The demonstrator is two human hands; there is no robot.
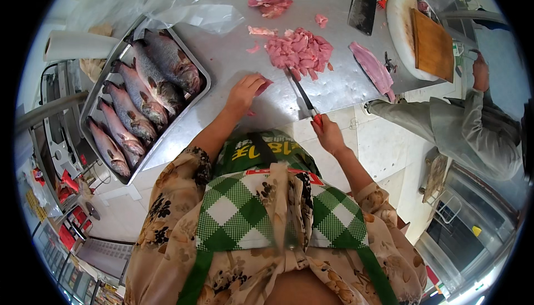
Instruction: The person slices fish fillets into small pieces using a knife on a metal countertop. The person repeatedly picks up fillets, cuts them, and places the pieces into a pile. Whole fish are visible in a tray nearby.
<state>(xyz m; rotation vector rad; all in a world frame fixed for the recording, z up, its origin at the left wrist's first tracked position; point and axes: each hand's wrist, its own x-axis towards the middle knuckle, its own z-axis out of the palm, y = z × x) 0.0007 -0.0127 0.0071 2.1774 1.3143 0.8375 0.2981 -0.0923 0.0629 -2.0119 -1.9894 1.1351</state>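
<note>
My right hand point(328, 134) grips the red handle of a narrow knife point(303, 93). Its blade points away from me, and the tip meets the near edge of a heap of sliced raw meat point(299, 50). To the left of the knife, my left hand point(243, 93) holds a small piece of raw meat point(263, 86) against the metal table point(217, 81); the fingers partly hide it. Beyond the heap sits a larger lump of raw meat point(270, 0). A long strip of meat point(372, 70) lies to the right, by the table's edge.
At left, a metal tray point(206, 80) holds several whole fish point(156, 73), beside clear plastic bags point(196, 8). A cleaver point(363, 8) lies back right, near a round white chopping block point(400, 25) bearing a wooden board point(431, 46). Another person point(471, 125) is at far right.
</note>
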